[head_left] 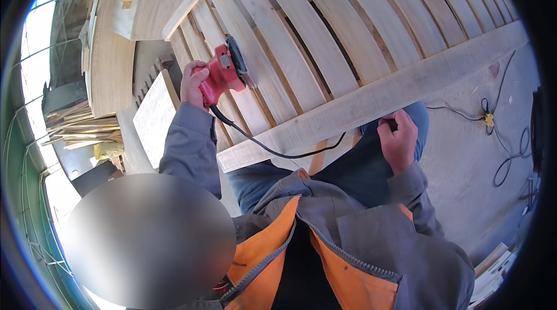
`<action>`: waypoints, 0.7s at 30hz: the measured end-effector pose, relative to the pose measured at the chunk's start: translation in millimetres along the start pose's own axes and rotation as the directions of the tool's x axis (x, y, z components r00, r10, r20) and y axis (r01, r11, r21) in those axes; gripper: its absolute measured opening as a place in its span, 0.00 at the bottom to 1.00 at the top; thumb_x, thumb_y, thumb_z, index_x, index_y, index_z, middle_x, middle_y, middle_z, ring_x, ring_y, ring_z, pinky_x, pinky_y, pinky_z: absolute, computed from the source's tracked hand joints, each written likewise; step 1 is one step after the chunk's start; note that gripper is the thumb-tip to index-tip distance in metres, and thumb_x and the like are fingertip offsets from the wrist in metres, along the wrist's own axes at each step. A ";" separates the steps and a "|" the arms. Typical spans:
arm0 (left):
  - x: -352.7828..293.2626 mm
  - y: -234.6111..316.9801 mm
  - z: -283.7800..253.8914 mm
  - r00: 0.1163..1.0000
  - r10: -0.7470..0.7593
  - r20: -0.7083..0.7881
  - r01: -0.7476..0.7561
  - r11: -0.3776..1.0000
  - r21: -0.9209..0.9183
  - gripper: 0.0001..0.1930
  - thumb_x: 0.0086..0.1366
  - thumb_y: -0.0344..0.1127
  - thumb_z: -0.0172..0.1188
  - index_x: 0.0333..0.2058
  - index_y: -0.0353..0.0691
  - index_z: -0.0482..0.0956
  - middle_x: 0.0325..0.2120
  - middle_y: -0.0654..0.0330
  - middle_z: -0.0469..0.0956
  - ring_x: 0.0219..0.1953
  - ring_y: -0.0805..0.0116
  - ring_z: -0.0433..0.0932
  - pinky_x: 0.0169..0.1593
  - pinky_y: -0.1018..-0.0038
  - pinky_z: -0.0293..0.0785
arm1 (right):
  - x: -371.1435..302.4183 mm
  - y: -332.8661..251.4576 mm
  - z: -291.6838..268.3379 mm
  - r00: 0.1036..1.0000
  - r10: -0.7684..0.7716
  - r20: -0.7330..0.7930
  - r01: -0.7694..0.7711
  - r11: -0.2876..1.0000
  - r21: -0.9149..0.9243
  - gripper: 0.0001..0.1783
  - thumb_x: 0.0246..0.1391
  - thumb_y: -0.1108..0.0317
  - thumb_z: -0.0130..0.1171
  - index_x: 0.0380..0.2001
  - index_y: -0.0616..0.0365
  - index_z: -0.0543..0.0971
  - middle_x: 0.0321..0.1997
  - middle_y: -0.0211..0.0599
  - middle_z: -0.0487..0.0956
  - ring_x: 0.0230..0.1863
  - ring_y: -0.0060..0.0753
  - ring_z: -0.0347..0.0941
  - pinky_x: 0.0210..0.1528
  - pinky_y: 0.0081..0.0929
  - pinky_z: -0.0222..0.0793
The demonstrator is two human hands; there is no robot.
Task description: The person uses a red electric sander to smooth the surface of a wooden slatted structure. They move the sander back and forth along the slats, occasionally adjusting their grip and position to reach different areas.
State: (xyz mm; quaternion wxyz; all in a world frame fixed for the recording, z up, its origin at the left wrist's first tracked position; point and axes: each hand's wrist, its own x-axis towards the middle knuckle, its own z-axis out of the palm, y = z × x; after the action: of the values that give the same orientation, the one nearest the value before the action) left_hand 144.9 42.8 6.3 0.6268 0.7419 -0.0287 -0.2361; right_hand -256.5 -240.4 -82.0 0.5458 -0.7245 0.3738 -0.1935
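Red power sander (220, 75) is over the slats near the left end of a slatted wooden panel (371, 96). Red body, dark base plate seen near edge-on, facing right; black cord (272, 149) leaves the rear and droops over the front rail. Left hand (194, 85) has fingers wrapped round the sander body, grip closed. Right hand (400, 143) is just below the rail by the knee, fingers curled in; can't tell if it holds anything.

Pad face hidden; can't tell if it sits flat on the slat. Panel runs out of view at top. Blurred oval covers lower left.

Edges: end rail (200, 0) bounds the slats left, dark gaps between slats. Large boards (113, 63) stand beyond it. Bare floor (452, 162) right, with a loose cable (509, 156) on it.
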 end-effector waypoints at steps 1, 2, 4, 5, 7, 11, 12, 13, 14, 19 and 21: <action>-6.7 -0.8 2.5 1.000 -0.008 0.009 0.008 1.000 -0.018 0.16 0.64 0.30 0.60 0.50 0.35 0.74 0.45 0.51 0.79 0.47 0.57 0.83 0.52 0.61 0.84 | 0.4 -0.5 -0.3 1.000 -0.007 -0.001 0.007 1.000 -0.002 0.04 0.54 0.79 0.63 0.35 0.67 0.80 0.34 0.47 0.83 0.33 0.43 0.82 0.40 0.31 0.77; -12.5 -1.9 2.7 1.000 -0.015 0.018 0.016 0.999 -0.035 0.16 0.64 0.30 0.60 0.50 0.35 0.74 0.45 0.51 0.79 0.47 0.57 0.83 0.52 0.61 0.85 | 0.6 -0.8 -0.6 1.000 -0.014 -0.001 0.014 1.000 -0.003 0.04 0.55 0.79 0.63 0.35 0.66 0.80 0.34 0.47 0.83 0.33 0.43 0.82 0.40 0.31 0.77; -22.8 -7.8 0.3 0.999 -0.030 0.028 0.031 0.998 -0.060 0.16 0.64 0.30 0.60 0.50 0.35 0.74 0.45 0.51 0.78 0.47 0.57 0.83 0.51 0.60 0.85 | 0.1 0.4 -1.3 1.000 -0.017 0.001 0.017 1.000 0.002 0.05 0.55 0.79 0.63 0.35 0.66 0.80 0.35 0.47 0.84 0.34 0.42 0.82 0.41 0.31 0.77; -30.1 -10.4 2.2 0.999 -0.034 0.030 0.036 0.997 -0.070 0.16 0.64 0.30 0.60 0.50 0.35 0.74 0.45 0.51 0.78 0.47 0.56 0.83 0.51 0.60 0.85 | -0.3 1.4 -1.6 1.000 -0.018 0.001 0.018 1.000 0.004 0.05 0.55 0.79 0.63 0.36 0.66 0.80 0.35 0.47 0.84 0.34 0.42 0.82 0.41 0.31 0.77; -42.8 -12.8 4.3 0.999 -0.047 0.022 0.048 0.997 -0.063 0.16 0.64 0.30 0.59 0.50 0.35 0.74 0.46 0.50 0.78 0.46 0.56 0.83 0.51 0.60 0.86 | -0.7 3.2 -1.6 1.000 -0.022 0.002 0.022 1.000 0.015 0.05 0.55 0.79 0.63 0.36 0.66 0.80 0.35 0.47 0.84 0.34 0.42 0.82 0.41 0.31 0.77; -62.1 -13.0 12.1 0.997 -0.064 0.042 0.066 0.996 -0.066 0.16 0.64 0.29 0.59 0.50 0.35 0.74 0.46 0.50 0.78 0.46 0.55 0.83 0.51 0.59 0.86 | -2.6 5.2 -0.9 0.999 -0.039 -0.009 0.039 0.999 0.029 0.05 0.55 0.79 0.64 0.37 0.66 0.80 0.36 0.47 0.84 0.35 0.42 0.82 0.41 0.31 0.78; -66.7 -12.7 14.8 0.997 -0.068 0.041 0.070 0.995 -0.068 0.16 0.64 0.29 0.59 0.50 0.35 0.74 0.45 0.50 0.78 0.46 0.55 0.83 0.51 0.58 0.87 | -3.1 5.8 -0.9 0.999 -0.043 -0.012 0.043 0.999 0.028 0.05 0.56 0.79 0.64 0.37 0.66 0.80 0.36 0.47 0.84 0.35 0.42 0.82 0.41 0.31 0.78; -70.7 -11.6 15.8 0.997 -0.070 0.038 0.072 0.995 -0.070 0.16 0.64 0.29 0.59 0.50 0.36 0.74 0.45 0.50 0.78 0.46 0.55 0.83 0.51 0.57 0.87 | -3.4 6.6 -0.7 0.999 -0.048 -0.015 0.049 0.998 0.028 0.06 0.56 0.79 0.64 0.37 0.66 0.80 0.36 0.47 0.84 0.35 0.41 0.83 0.42 0.31 0.78; -72.5 -13.6 12.0 0.996 -0.074 0.042 0.077 0.995 -0.059 0.16 0.64 0.29 0.59 0.50 0.36 0.74 0.46 0.49 0.78 0.47 0.54 0.83 0.51 0.57 0.87 | -3.6 6.9 -0.6 0.998 -0.054 -0.018 0.054 0.998 0.028 0.06 0.56 0.79 0.64 0.37 0.66 0.80 0.36 0.47 0.84 0.35 0.41 0.83 0.42 0.31 0.78; -90.0 -19.5 3.2 0.980 -0.169 0.108 0.179 0.980 -0.088 0.16 0.64 0.30 0.58 0.51 0.36 0.73 0.46 0.48 0.78 0.47 0.52 0.84 0.49 0.55 0.88 | -4.6 9.7 -1.6 0.999 -0.051 -0.020 0.052 0.998 0.043 0.06 0.56 0.79 0.64 0.37 0.66 0.80 0.36 0.46 0.84 0.35 0.40 0.83 0.41 0.31 0.78; -97.7 -17.7 5.3 0.979 -0.178 0.099 0.187 0.979 -0.085 0.17 0.64 0.31 0.58 0.51 0.36 0.73 0.46 0.48 0.78 0.46 0.52 0.84 0.48 0.55 0.89 | -4.8 10.3 -2.0 0.999 -0.043 -0.020 0.044 0.998 0.046 0.06 0.56 0.79 0.64 0.37 0.66 0.80 0.36 0.46 0.84 0.34 0.40 0.83 0.41 0.31 0.78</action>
State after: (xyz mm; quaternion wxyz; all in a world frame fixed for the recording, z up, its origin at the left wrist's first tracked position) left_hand 51.7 74.8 19.8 0.6347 0.6997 0.0222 -0.3273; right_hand -264.4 -239.3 -90.4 0.5547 -0.7177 0.3585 -0.2209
